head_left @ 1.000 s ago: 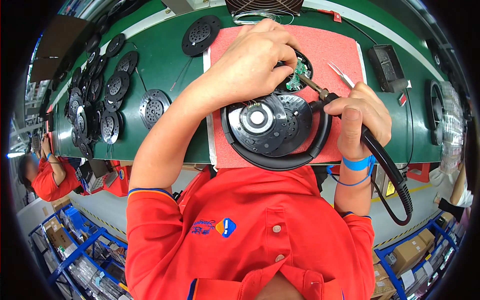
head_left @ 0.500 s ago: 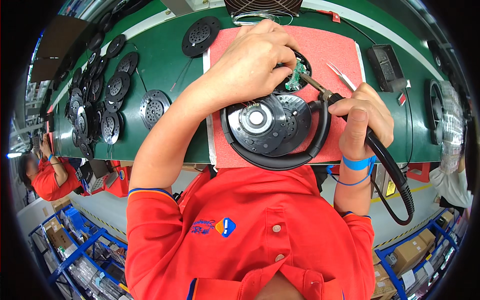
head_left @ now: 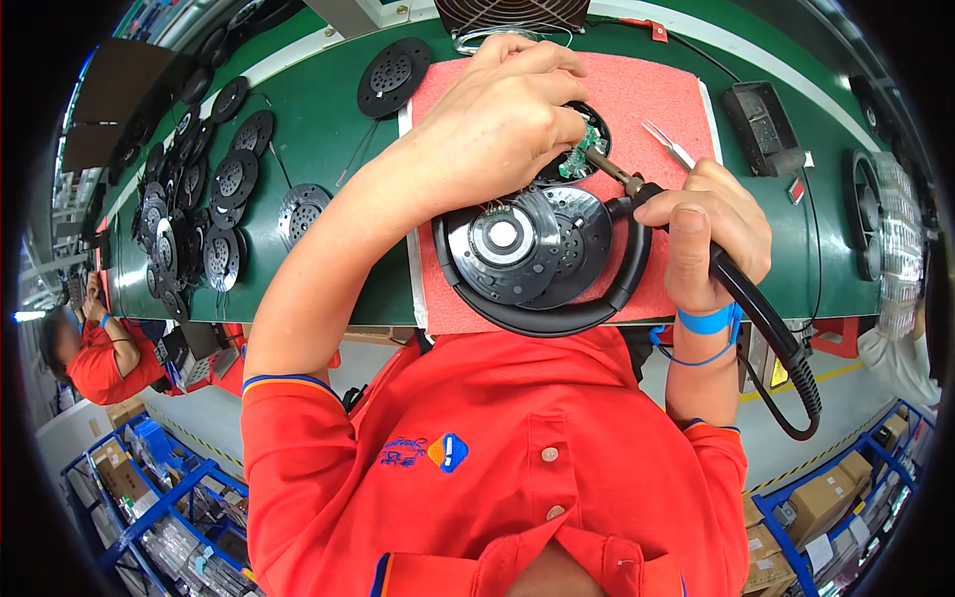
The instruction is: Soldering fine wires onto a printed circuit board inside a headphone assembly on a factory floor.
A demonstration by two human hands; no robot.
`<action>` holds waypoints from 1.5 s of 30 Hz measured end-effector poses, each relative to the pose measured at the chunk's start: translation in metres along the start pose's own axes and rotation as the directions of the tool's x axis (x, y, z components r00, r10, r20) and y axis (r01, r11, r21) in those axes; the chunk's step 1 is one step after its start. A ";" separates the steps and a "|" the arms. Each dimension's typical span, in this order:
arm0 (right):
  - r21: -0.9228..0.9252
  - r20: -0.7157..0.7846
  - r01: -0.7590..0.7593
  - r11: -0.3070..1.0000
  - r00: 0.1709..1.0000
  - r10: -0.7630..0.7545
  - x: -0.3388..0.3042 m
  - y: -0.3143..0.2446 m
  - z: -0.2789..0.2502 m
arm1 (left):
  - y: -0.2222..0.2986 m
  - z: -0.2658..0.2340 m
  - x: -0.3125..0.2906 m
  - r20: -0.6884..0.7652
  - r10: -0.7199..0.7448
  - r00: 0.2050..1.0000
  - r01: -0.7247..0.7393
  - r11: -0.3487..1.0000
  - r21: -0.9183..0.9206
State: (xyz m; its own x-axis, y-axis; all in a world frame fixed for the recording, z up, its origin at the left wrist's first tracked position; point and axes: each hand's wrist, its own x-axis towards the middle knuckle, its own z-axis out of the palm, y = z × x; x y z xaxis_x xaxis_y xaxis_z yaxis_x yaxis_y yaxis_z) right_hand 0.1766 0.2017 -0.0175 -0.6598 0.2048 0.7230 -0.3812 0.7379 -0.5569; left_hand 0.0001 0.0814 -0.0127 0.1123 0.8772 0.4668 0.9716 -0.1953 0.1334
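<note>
My right hand (head_left: 718,234) grips a black-handled soldering iron (head_left: 756,294), its metal tip at a green circuit board (head_left: 580,162). The board sits in a round black ear cup (head_left: 603,131) of a headphone. Over the cup's left side bends my left hand (head_left: 517,114), fingers closed at the board; what they pinch is hidden. Just below lie two overlapping black speaker plates (head_left: 503,235), inside the curve of the black headband (head_left: 552,320). Tweezers (head_left: 667,144) show tips beyond my right fingers; whether I hold them cannot be seen.
A pink mat (head_left: 637,90) lies under the work on a green bench (head_left: 348,119). Many black speaker plates (head_left: 234,177) crowd the left, one (head_left: 394,78) near the mat. A black tray (head_left: 761,124) and clear plastic trays (head_left: 900,239) stand right. A fan grille (head_left: 512,12) is at the back.
The whole view has shifted slightly left. The iron's tip has moved a little left on the board, and my left thumb is now tucked more out of sight.
</note>
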 end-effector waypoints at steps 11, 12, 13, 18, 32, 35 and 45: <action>-0.024 0.017 0.040 0.999 0.999 -0.040 0.000 0.000 0.001 | 0.003 -0.001 0.002 -0.007 0.037 0.999 -0.037 0.998 0.049; -0.021 0.022 0.036 0.999 0.999 -0.036 0.000 0.000 0.001 | 0.003 -0.001 0.002 -0.007 0.038 0.999 -0.038 0.998 0.051; -0.020 0.020 0.037 0.999 0.999 -0.036 0.000 0.000 0.002 | 0.003 -0.002 0.001 -0.007 0.038 0.999 -0.038 0.998 0.053; -0.020 0.000 0.061 0.998 0.998 -0.061 0.001 -0.001 0.002 | 0.002 -0.005 0.001 0.011 0.047 0.999 -0.047 0.997 0.067; -0.592 -0.526 -0.404 0.697 0.849 0.045 -0.046 0.065 -0.106 | 0.016 -0.019 0.006 0.111 -0.008 0.994 0.005 1.000 0.027; -0.697 -0.412 -0.418 0.583 0.898 0.151 -0.063 0.075 -0.118 | 0.008 -0.012 0.004 0.116 0.035 0.993 -0.033 0.999 -0.020; -0.822 -0.266 -0.276 0.498 0.960 0.093 -0.075 0.080 -0.106 | 0.003 -0.011 -0.004 0.079 0.174 0.982 -0.172 0.985 -0.031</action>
State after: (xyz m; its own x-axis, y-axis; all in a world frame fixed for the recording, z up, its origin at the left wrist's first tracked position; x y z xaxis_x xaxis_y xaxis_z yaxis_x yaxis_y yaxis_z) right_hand 0.2644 0.3135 -0.0732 -0.4966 0.4356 0.7508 0.5241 0.8399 -0.1407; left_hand -0.0003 0.0724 -0.0042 0.2955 0.8617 0.4126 0.9310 -0.3566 0.0781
